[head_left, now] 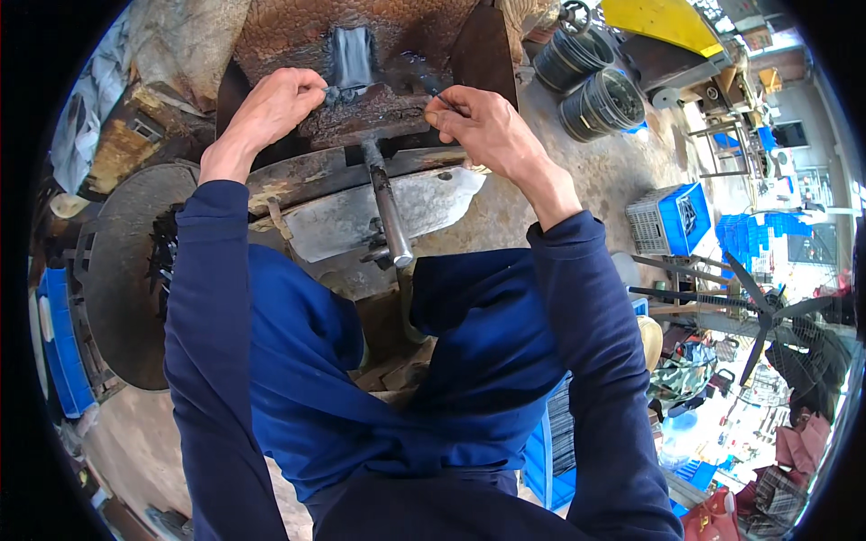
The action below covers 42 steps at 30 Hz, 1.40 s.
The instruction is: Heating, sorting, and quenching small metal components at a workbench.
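My left hand (273, 114) is at the left of a dark, crusted ledge (365, 115), thumb and fingers pinched together. What it holds, if anything, is too small to make out. Across the ledge, my right hand (487, 132) is also pinched closed, with a small dark tip showing at its fingers that I cannot name. Just beyond and between the hands, a grey streaked strip (354, 56), possibly a turning wheel, sits in an opening of a brown, caked housing (298, 41). A metal rod (388, 207) sticks out from the ledge toward me, over a whitish board (334, 224).
At left stands a round dark pan (126, 270) with a heap of dark pieces (165, 248). Black buckets (603, 104) stand at the far right. Blue and grey crates (672, 219) and a black fan (767, 314) are on the right. A blue crate (539, 455) is beside my leg.
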{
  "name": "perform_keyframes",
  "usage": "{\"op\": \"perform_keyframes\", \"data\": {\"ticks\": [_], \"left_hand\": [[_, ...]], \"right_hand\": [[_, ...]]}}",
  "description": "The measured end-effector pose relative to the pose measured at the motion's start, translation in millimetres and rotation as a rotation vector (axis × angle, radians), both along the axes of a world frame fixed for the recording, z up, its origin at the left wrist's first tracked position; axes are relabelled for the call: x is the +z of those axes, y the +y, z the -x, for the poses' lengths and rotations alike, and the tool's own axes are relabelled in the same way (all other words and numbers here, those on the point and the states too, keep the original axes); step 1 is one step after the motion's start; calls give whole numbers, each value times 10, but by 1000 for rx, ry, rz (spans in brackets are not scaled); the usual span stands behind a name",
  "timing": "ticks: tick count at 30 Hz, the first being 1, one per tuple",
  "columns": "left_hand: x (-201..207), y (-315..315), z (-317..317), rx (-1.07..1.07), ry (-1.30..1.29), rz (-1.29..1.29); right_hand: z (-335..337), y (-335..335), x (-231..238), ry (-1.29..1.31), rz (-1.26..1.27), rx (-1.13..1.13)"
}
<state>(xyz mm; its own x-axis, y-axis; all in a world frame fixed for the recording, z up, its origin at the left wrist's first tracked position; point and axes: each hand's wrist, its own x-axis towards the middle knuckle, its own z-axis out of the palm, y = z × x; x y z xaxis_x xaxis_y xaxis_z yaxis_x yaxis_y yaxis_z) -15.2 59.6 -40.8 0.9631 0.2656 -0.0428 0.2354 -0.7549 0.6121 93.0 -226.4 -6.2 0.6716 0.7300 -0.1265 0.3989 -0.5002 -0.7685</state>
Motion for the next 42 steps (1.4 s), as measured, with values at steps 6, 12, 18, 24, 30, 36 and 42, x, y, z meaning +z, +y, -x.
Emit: {"op": "perform_keyframes", "data": {"ticks": [6, 12, 18, 24, 30, 36, 42], "left_hand": [[-13, -6, -2, -9, -31, -20], [-26, 14, -19, -14, -15, -7], [-52, 36, -29, -26, -15, -10], [-21, 3, -20, -16, -27, -17], [14, 12, -11, -58, -60, -73], [18, -1, -10, -28, -35, -102], [77, -35, -15, 22, -5, -93]], "right_hand": [[-39, -9, -66, -96, -15, 48], [-52, -20, -83, -107, 8, 51], [-56, -29, -94, -119, 22, 54], [-62, -15, -106, -137, -34, 66], [-10, -15, -29, -88, -91, -8], [-18, -27, 32, -136, -57, -35], [60, -70, 164, -10, -95, -100]]}}
